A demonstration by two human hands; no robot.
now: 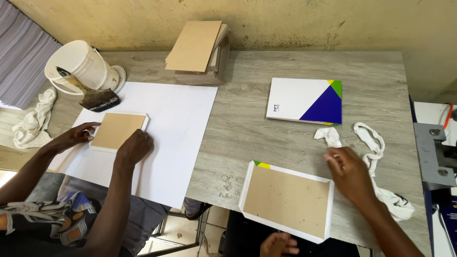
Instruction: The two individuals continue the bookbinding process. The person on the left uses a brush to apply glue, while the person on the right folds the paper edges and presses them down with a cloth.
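My right hand (350, 172) lies open, fingers spread, on the grey wood-grain counter (266, 128), touching the crumpled white cloth (376, 157) just beside the far right corner of the brown cardboard panel wrapped in a white paper border (287, 200). My left hand (278, 245) shows only partly at the lower edge, against the near rim of that panel; whether it grips I cannot tell. The panel lies flat at the near edge of the counter, board side up. Beyond it rests a finished white cover with a blue triangle and green corner (305, 101). To the left, a co-worker's two hands (134, 147) press a smaller brown board (117, 131) on a large white sheet (164, 138). A white bucket with a brush (81, 66) and a stack of brown boards (197, 50) stand behind.
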